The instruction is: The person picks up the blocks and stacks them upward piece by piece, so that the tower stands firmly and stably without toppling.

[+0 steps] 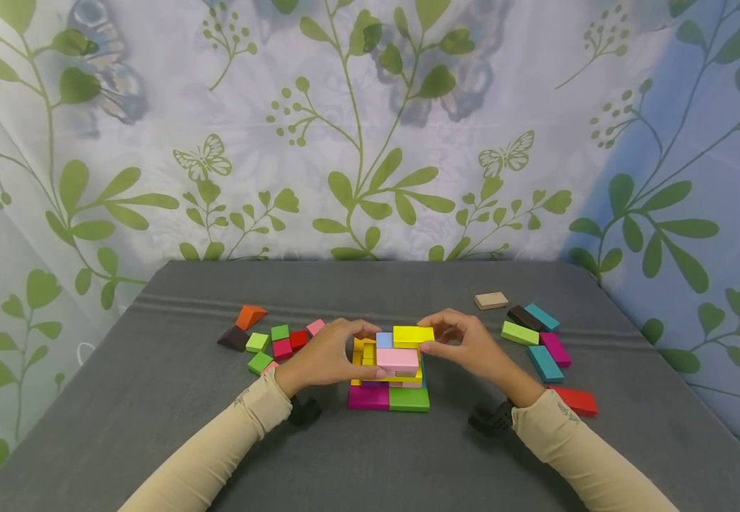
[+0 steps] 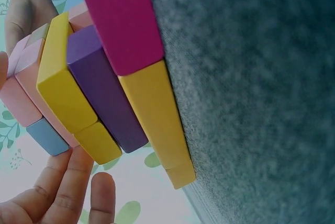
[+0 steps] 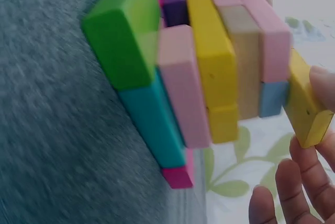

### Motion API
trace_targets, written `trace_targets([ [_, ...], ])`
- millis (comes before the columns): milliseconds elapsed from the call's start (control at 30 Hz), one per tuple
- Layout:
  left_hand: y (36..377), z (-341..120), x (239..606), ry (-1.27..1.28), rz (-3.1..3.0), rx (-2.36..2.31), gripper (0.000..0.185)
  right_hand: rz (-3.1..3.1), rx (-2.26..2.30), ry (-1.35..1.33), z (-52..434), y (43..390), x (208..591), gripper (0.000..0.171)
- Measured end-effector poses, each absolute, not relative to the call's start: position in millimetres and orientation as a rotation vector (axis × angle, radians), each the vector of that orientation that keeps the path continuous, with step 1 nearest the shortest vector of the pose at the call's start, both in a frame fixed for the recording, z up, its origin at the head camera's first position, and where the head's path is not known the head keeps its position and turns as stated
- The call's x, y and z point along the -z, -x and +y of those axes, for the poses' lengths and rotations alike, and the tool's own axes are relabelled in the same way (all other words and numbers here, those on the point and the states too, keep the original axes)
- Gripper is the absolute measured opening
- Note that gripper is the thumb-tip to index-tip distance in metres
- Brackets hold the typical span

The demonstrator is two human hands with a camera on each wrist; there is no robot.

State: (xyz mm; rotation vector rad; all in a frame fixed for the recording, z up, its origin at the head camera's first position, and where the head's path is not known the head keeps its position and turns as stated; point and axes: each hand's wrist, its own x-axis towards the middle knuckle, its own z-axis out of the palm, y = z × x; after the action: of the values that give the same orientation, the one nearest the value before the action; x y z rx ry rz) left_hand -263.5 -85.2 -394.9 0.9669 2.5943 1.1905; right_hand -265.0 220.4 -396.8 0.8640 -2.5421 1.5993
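Note:
A tower of coloured wooden blocks (image 1: 398, 360) stands in front of me, magenta and green at its base. My left hand (image 1: 330, 353) holds its upper part from the left, thumb at the front and fingers behind. In the left wrist view two fingertips touch the upper layers near a small blue block (image 2: 48, 136). My right hand (image 1: 468, 345) pinches a yellow block (image 1: 413, 335) at the tower's top right. The right wrist view shows this yellow block (image 3: 306, 101) tilted, against or very near the blue block (image 3: 274, 98); contact is unclear.
Left of the tower lie small green, red and pink blocks (image 1: 280, 332), with an orange block (image 1: 251, 316) and a dark brown one (image 1: 234, 338). On the right are a beige block (image 1: 490, 301), teal blocks (image 1: 545, 363), a magenta block (image 1: 555, 349) and a red block (image 1: 574, 400).

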Motion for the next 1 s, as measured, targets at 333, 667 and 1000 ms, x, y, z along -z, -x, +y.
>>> trace_targets([
  [333,263,-85,394,-0.975,2.601,-1.181,0.064,-2.561,-1.653,-0.905,204,269,399,0.03],
  [667,263,-85,394,-1.009,2.61,-1.169,0.066,-2.556,-1.702,-0.935,197,272,400,0.028],
  [1000,265,-86,394,-1.003,2.628,-1.127,0.065,-2.529,-1.7,-0.959,195,272,401,0.027],
])
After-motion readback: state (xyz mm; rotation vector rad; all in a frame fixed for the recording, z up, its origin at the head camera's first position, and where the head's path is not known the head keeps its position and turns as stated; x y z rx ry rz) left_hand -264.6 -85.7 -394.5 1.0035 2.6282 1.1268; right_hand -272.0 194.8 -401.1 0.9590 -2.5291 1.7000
